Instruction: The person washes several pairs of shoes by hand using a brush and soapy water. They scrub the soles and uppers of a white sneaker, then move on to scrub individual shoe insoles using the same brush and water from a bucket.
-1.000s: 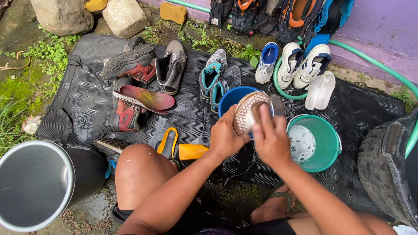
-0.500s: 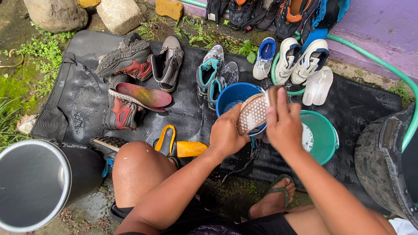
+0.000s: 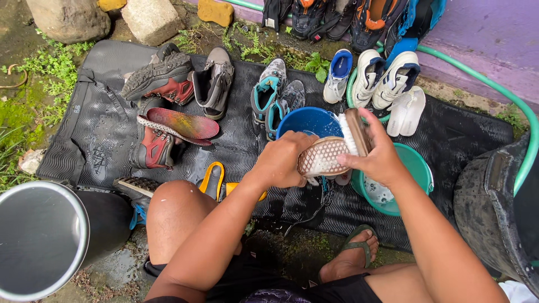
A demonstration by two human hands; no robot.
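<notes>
Right now the left hand [image 3: 281, 163] is wrapped around a shoe [image 3: 323, 157], holding it sole-up so its pale, dotted tread faces the camera, while the right hand [image 3: 382, 154] pinches a wooden scrub brush [image 3: 353, 132] whose white bristles press against the toe end of that sole. Both hands are closed on what they carry, and the shoe sits between them, raised off the ground. Just beyond the left hand stands a blue bucket [image 3: 306, 120]; directly under the right hand is a green basin [image 3: 418, 168] with soapy water inside. All of this is above a black ribbed mat [image 3: 101, 123] spread on the ground. Farther out past the left hand lie a pair of grey and teal sneakers [image 3: 272, 92], red and black hiking boots [image 3: 163, 78] and a loose red insole [image 3: 182, 123]. Beyond the right hand rest white sneakers [image 3: 384, 78], with a green hose [image 3: 483, 78] curling around them. Near the left forearm a yellow insole [image 3: 216, 179] lies on the mat, and by the left knee sits a metal pot [image 3: 39, 241].
</notes>
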